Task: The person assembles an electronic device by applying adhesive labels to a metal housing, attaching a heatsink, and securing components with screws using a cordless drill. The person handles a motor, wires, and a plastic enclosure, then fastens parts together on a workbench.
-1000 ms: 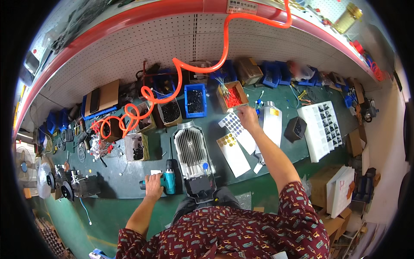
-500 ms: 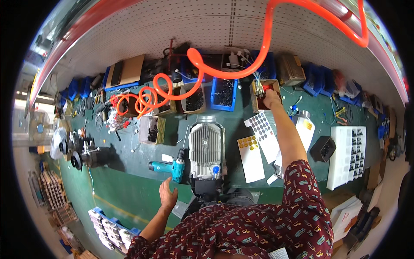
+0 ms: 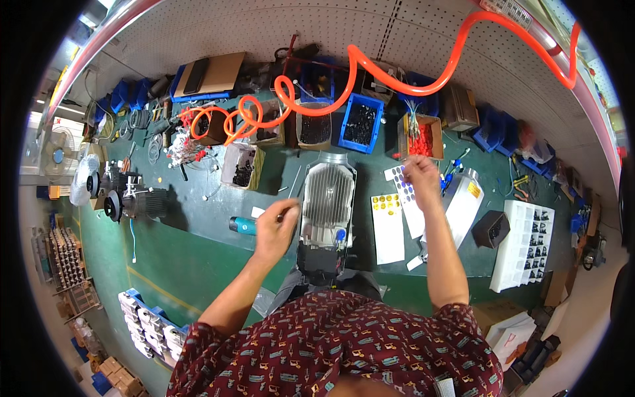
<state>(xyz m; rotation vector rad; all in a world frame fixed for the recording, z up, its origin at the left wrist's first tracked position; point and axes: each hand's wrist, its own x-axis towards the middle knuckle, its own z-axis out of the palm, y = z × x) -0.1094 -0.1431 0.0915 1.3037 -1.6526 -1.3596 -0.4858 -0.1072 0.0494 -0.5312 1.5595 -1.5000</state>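
Note:
My left hand [image 3: 274, 233] is closed over the teal cordless drill [image 3: 243, 225], just left of the finned metal motor housing [image 3: 329, 198]. A small dark part shows at its fingertips; I cannot tell whether it belongs to the drill. Above the label sheets, my right hand [image 3: 423, 178] has its fingers pinched together, and anything between them is too small to make out. Just beyond it stands a cardboard box [image 3: 402, 140] with small red parts [image 3: 424, 142] and a bundle of wires [image 3: 413, 122]. The housing bears a blue round piece [image 3: 340, 235] near its close end.
A sheet of yellow round stickers [image 3: 389, 235] lies right of the housing. Farther right are a silver housing [image 3: 463, 205], a black bin [image 3: 491, 229] and a white foam tray [image 3: 519, 248]. A blue bin [image 3: 360, 124] of black parts stands behind. An orange coiled hose [image 3: 410, 87] hangs overhead.
My right hand has come out of the red-parts box and back toward me. My left hand has risen from beside the bench to the drill. The view has shifted slightly.

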